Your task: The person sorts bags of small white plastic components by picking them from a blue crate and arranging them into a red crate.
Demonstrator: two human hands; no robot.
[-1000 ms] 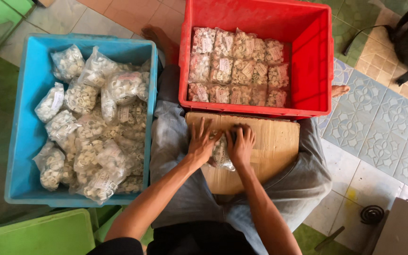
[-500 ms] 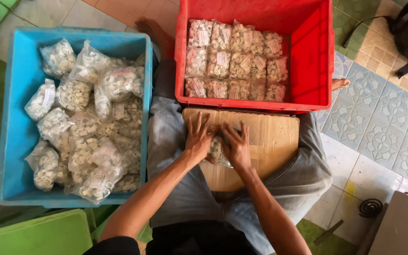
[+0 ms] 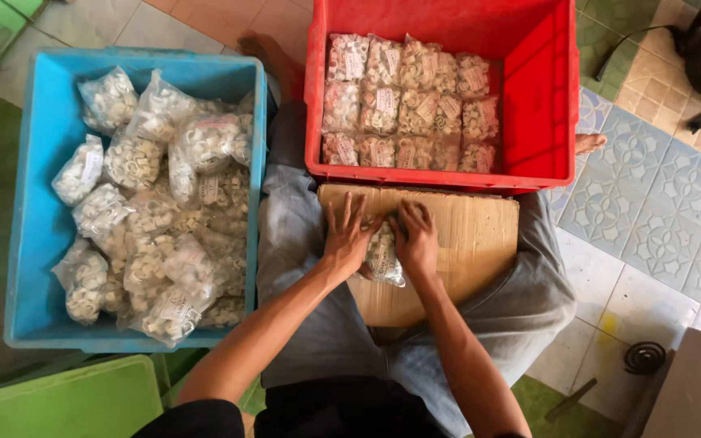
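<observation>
Moved: hands unshifted on the board (image 3: 464,243).
Bag (image 3: 383,255): clear plastic, lumpy, between the hands.
Left hand (image 3: 346,235): flat, pressing bag.
Right hand (image 3: 417,239): same.

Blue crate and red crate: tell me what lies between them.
In the head view, between the blue crate and the red crate lies the person's grey-trousered leg, with a bare foot on the tiled floor at the far end.

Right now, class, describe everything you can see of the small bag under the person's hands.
The small bag is clear plastic packed with small whitish pieces. It lies flat on the brown cardboard sheet across the person's lap. The left hand and right hand press on it from either side, covering its upper part; its lower end shows between them.
</observation>
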